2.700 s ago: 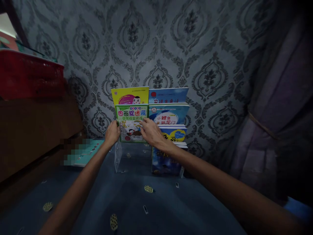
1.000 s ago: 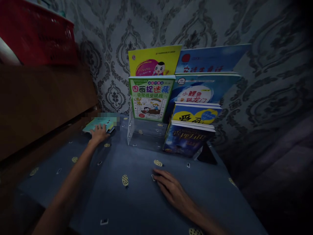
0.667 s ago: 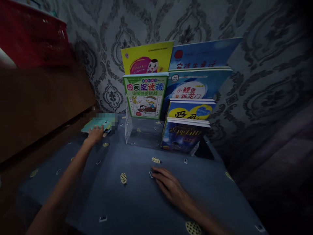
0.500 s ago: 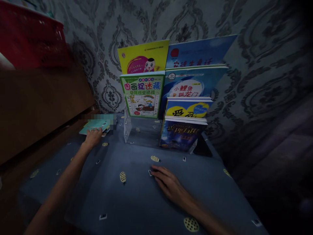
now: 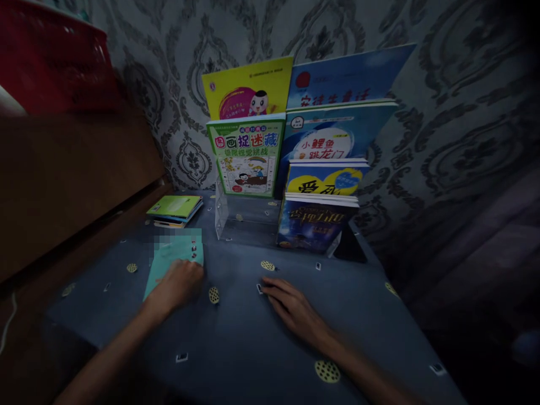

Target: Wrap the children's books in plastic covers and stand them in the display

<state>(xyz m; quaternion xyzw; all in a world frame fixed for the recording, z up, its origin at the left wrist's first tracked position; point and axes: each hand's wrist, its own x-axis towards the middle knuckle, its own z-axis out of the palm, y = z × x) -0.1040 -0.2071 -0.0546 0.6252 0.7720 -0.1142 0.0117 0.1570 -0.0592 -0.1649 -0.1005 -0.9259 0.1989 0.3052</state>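
My left hand (image 5: 180, 282) is closed on a thin teal book (image 5: 171, 254), low over the table in front of a small stack of books (image 5: 175, 207) with a green cover on top. Part of the teal cover is pixelated. My right hand (image 5: 291, 308) rests on the blue patterned tablecloth (image 5: 240, 349), fingers stretched out and holding nothing. Beyond both hands is a clear tiered book stand (image 5: 221, 214). On its left side, a green-bordered picture book (image 5: 248, 160) leans before a yellow book (image 5: 248, 79). A dark blue book (image 5: 310, 225) stands at the lower right.
Behind the dark blue book rise a blue-and-yellow book (image 5: 324, 179), a light blue book (image 5: 333, 132) and a taller blue book (image 5: 350, 79). A red basket (image 5: 59, 62) sits on a brown wooden cabinet (image 5: 76, 169) at the left. Patterned wallpaper (image 5: 169, 34) covers the back wall.
My left hand has drawn the teal book off the stack toward me and slightly right, uncovering a green book. My right hand stays nearly in place. The view has shifted slightly.
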